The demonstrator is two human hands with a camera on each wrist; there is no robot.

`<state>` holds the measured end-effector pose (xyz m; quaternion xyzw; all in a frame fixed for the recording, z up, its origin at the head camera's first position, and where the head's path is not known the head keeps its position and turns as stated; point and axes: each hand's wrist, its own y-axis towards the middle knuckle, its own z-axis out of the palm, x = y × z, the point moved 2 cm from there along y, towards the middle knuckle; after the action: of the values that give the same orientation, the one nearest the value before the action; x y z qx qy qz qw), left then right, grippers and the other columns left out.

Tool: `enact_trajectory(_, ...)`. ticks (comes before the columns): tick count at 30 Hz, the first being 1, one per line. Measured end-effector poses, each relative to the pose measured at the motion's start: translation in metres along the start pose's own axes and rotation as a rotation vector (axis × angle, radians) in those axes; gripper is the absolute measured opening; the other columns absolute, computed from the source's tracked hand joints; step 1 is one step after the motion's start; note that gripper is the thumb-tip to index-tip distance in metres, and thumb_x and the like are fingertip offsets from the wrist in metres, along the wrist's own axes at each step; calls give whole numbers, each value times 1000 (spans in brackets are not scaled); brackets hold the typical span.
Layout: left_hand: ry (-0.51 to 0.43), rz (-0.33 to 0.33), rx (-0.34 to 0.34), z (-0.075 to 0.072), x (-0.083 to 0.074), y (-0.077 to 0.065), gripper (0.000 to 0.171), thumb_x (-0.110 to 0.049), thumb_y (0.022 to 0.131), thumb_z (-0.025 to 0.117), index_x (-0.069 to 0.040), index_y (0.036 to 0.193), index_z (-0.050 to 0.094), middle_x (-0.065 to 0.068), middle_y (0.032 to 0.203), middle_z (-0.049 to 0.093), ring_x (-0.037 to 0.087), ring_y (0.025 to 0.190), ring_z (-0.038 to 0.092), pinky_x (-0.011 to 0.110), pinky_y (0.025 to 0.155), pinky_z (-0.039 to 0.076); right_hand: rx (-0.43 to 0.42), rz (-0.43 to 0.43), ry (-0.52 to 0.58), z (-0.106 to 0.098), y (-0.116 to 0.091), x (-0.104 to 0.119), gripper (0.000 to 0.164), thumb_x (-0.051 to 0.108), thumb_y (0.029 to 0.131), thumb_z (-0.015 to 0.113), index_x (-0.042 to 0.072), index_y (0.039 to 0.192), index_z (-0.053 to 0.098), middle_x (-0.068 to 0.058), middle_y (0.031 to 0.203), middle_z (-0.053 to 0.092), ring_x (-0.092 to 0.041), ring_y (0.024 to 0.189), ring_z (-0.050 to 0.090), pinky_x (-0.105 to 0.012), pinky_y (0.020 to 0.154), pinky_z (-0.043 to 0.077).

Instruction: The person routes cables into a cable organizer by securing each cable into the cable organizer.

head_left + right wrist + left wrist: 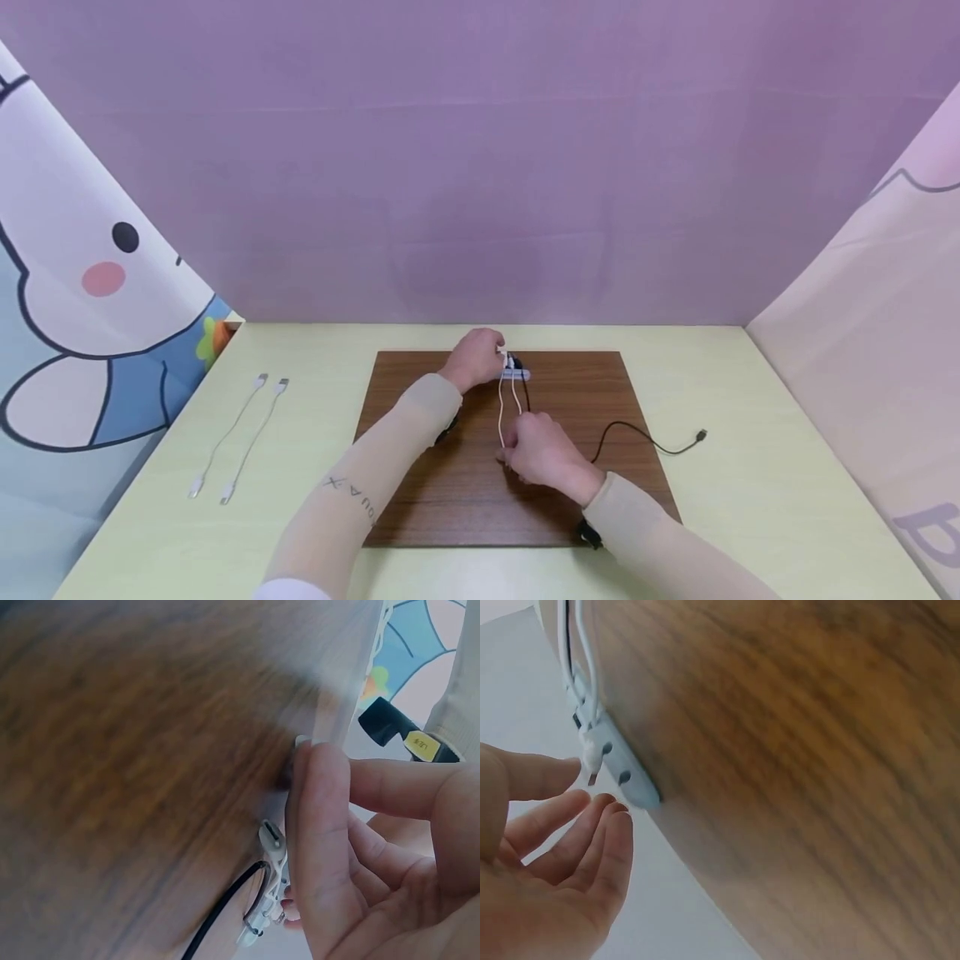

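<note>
A pale blue cable holder (516, 375) with notches sits at the far edge of the brown wooden board (435, 508). Two white cables and a black cable (622, 424) run from it toward me. My left hand (474, 360) is beside the holder, fingers loosely bent; in the left wrist view a white cable's plug (592, 759) lies between thumb and fingers, with a gap below it. Lower on the board, my right hand (543, 450) pinches a white cable (501, 408) at its fingertips. Near these fingers, the right wrist view shows another white plug (271, 834).
Two short white USB cables (251, 442) lie side by side on the pale yellow table (757, 517), left of the board. The black cable's plug (701, 435) rests on the table to the right. Fabric walls (487, 208) stand behind and at both sides.
</note>
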<state>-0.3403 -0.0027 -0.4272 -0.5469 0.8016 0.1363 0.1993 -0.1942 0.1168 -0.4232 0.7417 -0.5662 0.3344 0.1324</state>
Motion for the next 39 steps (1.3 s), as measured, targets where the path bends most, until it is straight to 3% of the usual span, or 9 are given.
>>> enact_trajectory(7,31,-23,-43,-19,12,-9,21,-11,95,65,-1,113,70,13,114,70,25,96,65,41,88,55,-8,-8,-24,-1,1,2,24,14,93,73,11,70,71,1,54,58,-11,46,55,-27,44,46)
enact_trajectory(13,41,5,-53,-44,31,-31,24,-7,95,57,1,113,70,15,116,70,25,91,65,43,87,55,-30,-40,-61,0,0,3,23,15,92,74,13,69,72,4,59,57,-11,51,52,-28,48,44)
enact_trajectory(19,47,4,-67,-73,56,-56,22,-9,98,55,2,111,69,17,113,70,25,89,65,45,82,55,-39,-56,-66,0,1,1,16,14,94,73,12,78,74,5,66,60,-12,55,53,-29,50,45)
enact_trajectory(25,87,-37,-69,-88,84,-72,13,-5,95,56,1,95,68,14,94,68,23,73,57,41,69,51,-114,-59,-124,-4,5,2,5,13,93,72,9,90,73,2,78,62,-14,64,55,-31,57,47)
enact_trajectory(31,162,-92,-53,-96,106,-82,19,4,90,55,4,102,69,18,105,70,31,92,66,48,81,56,-122,-56,-174,-3,8,1,4,12,92,73,10,89,71,0,83,61,-16,70,55,-34,61,49)
enact_trajectory(35,176,-142,-34,-101,120,-87,20,4,90,55,5,105,69,20,107,69,32,92,66,47,80,57,-115,-64,-163,-2,8,1,4,11,91,74,9,89,71,0,84,63,-16,71,55,-35,64,50)
enact_trajectory(39,176,-183,-26,-108,136,-94,30,5,89,53,8,116,66,26,119,66,39,102,66,50,85,56,-103,-61,-154,0,8,0,4,12,91,74,9,90,71,2,81,62,-16,69,55,-34,63,50)
